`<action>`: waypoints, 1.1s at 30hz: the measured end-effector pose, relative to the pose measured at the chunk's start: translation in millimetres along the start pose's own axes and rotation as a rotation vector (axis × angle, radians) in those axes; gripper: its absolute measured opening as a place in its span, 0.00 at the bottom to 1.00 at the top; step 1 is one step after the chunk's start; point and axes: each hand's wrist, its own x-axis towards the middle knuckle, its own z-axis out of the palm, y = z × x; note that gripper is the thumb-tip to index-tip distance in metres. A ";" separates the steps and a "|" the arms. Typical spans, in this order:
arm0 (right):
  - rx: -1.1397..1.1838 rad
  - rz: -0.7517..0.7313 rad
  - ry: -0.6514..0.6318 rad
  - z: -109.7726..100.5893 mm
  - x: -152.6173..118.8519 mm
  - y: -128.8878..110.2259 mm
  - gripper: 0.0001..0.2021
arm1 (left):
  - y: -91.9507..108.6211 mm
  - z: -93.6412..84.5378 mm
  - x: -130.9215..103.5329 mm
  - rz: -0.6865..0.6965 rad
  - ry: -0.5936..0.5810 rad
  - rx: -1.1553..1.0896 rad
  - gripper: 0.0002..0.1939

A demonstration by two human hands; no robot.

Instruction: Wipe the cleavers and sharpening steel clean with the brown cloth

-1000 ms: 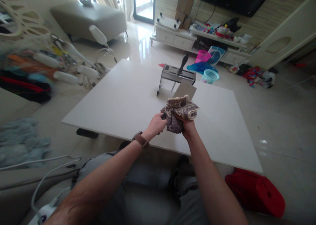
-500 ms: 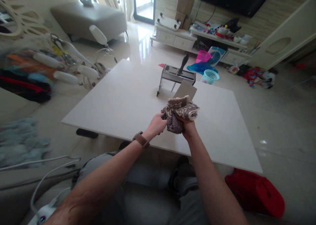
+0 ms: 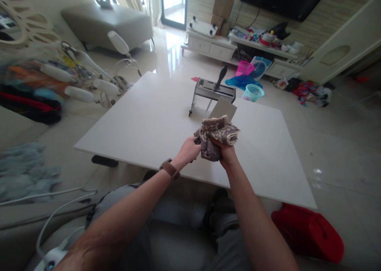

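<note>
My left hand (image 3: pixel 191 149), with a brown watch on its wrist, is closed round a black handle at the left side of a bunched cloth. The brown and cream patterned cloth (image 3: pixel 212 147) is gripped from the right by my right hand (image 3: pixel 228 153). Beyond the cloth a flat grey metal blade (image 3: pixel 224 109) sticks out, slanting up to the right. Cloth hides the part between blade and handle. A metal knife stand (image 3: pixel 212 89) with one black-handled tool upright in it is just behind, on the white table (image 3: pixel 133 120).
A red object (image 3: pixel 309 231) sits on the floor by the table's front right corner. Blue and pink baskets (image 3: pixel 253 92) are behind the table. Bottle-like white lamp shades (image 3: pixel 79 94) hang near its left side.
</note>
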 end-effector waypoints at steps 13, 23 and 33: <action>-0.012 0.002 0.020 0.3 -0.7 -0.4 0.36 | -0.6 0.0 0.1 -0.002 -0.002 -0.008 0.04; 0.026 0.003 0.001 2.4 -1.0 -2.1 0.34 | -4.7 0.8 2.8 0.020 0.003 0.000 0.05; 0.028 0.013 0.022 -0.4 0.8 0.2 0.36 | -1.3 0.1 1.0 0.020 -0.002 -0.001 0.06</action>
